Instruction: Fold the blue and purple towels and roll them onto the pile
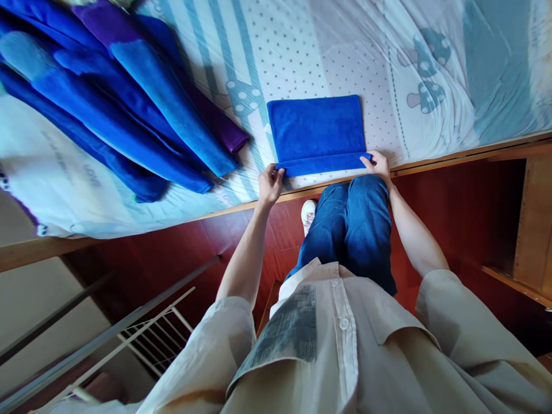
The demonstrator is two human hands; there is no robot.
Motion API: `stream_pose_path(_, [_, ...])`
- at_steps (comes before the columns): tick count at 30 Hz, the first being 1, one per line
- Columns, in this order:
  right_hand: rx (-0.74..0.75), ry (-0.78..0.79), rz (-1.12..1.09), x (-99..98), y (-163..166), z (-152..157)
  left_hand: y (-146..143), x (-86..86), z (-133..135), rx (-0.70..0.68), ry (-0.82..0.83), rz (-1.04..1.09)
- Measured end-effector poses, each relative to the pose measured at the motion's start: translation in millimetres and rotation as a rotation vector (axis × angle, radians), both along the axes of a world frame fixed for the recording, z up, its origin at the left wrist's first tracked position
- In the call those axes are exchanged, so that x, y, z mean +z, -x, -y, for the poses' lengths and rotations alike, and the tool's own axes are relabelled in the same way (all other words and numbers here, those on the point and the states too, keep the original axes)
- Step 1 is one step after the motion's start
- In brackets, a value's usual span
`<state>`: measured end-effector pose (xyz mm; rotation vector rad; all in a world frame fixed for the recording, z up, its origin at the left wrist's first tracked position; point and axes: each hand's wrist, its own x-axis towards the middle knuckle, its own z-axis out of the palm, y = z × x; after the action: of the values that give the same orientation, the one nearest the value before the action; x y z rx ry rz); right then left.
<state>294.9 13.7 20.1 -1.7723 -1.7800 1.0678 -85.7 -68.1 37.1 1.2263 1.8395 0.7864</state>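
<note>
A blue towel (319, 129) lies flat on the bed, with a narrow strip folded over along its near edge. My left hand (271, 183) pinches the left end of that strip between thumb and fingers. At the strip's right end, my right hand (377, 165) grips the other corner in the same way. Left of the towel, several long blue cloths (116, 121) lie in a loose pile. Among them are a lighter blue one (172, 103) and a purple one (230, 133).
The bed sheet (297, 34) is patterned with dots, stripes and mushrooms. A wooden bed edge (457, 160) runs in front of my knees. On the lower left stands a white metal rack (150, 333) beside a grey rail (129, 322). A wooden cabinet (535, 230) is at right.
</note>
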Motion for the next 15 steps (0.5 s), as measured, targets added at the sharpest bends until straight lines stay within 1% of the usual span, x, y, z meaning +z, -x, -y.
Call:
stream_pose_path(3, [-0.019,0.007,0.002,-4.3,-1,-1,-6,-0.7,1,0.021,-0.011,-0.031])
stream_pose_path(7, [0.027,-0.002,0.063,-0.2,-2,-3,-11,-2.7,5,0.068,-0.011,-0.087])
stream_pose_path(11, [0.074,-0.045,0.124,4.6,-4,-3,-10,-3.7,10,0.078,0.007,-0.107])
stream_pose_path(15, [0.1,-0.07,0.147,2.8,-5,-3,-10,-3.2,11,0.085,0.004,-0.115])
